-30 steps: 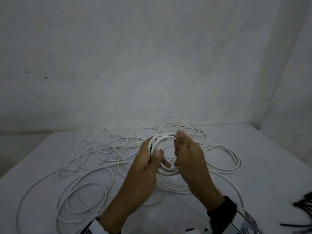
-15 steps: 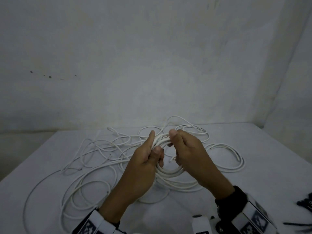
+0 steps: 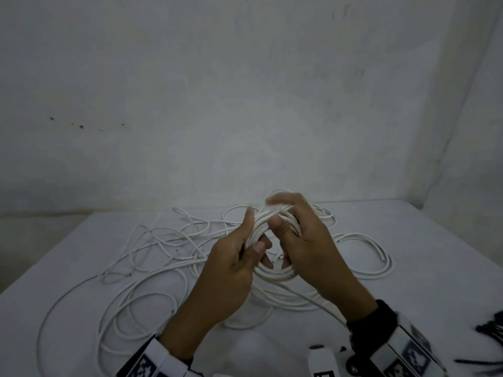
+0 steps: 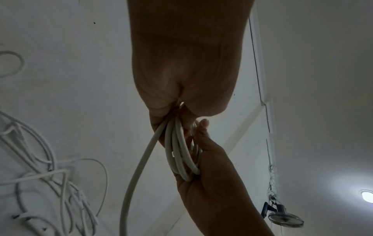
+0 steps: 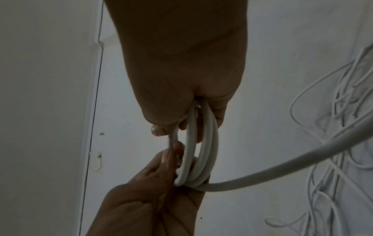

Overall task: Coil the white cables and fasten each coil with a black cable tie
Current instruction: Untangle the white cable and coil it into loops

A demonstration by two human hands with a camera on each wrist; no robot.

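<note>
A small coil [image 3: 268, 240] of white cable, several loops thick, sits upright between my two hands, raised above a white table [image 3: 424, 257]. My left hand [image 3: 231, 270] grips the coil's left side, thumb up along the outside and fingers curled through the middle. My right hand [image 3: 304, 240] closes around the right side, thumb pressing the loops from the front, fingers wrapped behind; its upper fingertips are blurred. From below, the left wrist view shows the loops [image 4: 181, 151] bunched in both fists, and the right wrist view shows the same bundle [image 5: 199, 151] pinched from top and bottom. One loose strand [image 5: 282, 166] leaves the bottom of the coil and trails away toward the table. Behind and to the left of my hands, more loose white cable [image 3: 152, 257] sprawls in tangled loops over the tabletop. At the far right edge lies a bundle of black cable ties [image 3: 490, 326], well apart from the coil.
</note>
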